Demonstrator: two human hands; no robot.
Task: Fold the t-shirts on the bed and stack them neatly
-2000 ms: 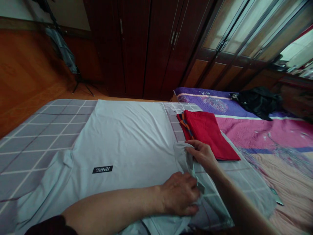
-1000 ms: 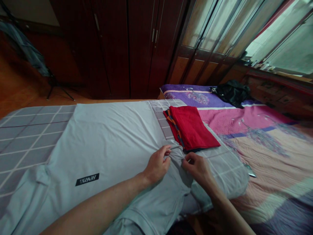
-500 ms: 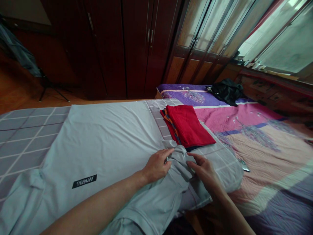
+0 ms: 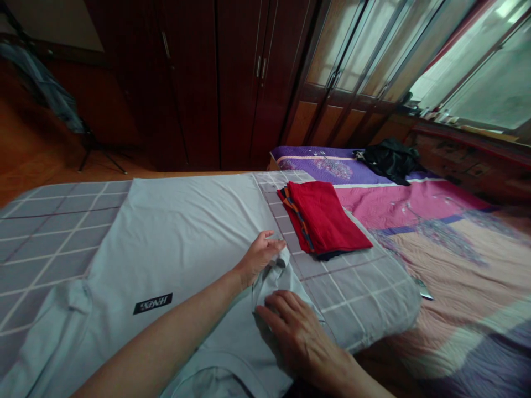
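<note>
A light grey T-shirt [image 4: 194, 221] with a small black label print [image 4: 152, 303] lies spread over the checked cover, its neckline towards me. My left hand [image 4: 262, 255] pinches the sleeve on the right side, where the cloth bunches under the fingertips. Just nearer to me, my right hand [image 4: 296, 331] has its fingers curled down on the same sleeve; the cloth beneath them is partly hidden. Beyond both hands rests a folded stack of clothes, with a red garment [image 4: 327, 215] on top and dark and orange edges showing below.
The grey checked cover [image 4: 53, 232] drops off at a rounded edge on the right. Behind it is a bed with a patchwork spread [image 4: 440, 221] and a black garment [image 4: 390, 157]. Dark red wardrobes [image 4: 186, 88] line the back; a tripod [image 4: 102, 149] stands at left.
Both hands have moved left and the right one nearer to me. The bunched sleeve has been drawn away from the red stack and lies flatter, uncovering checked cloth.
</note>
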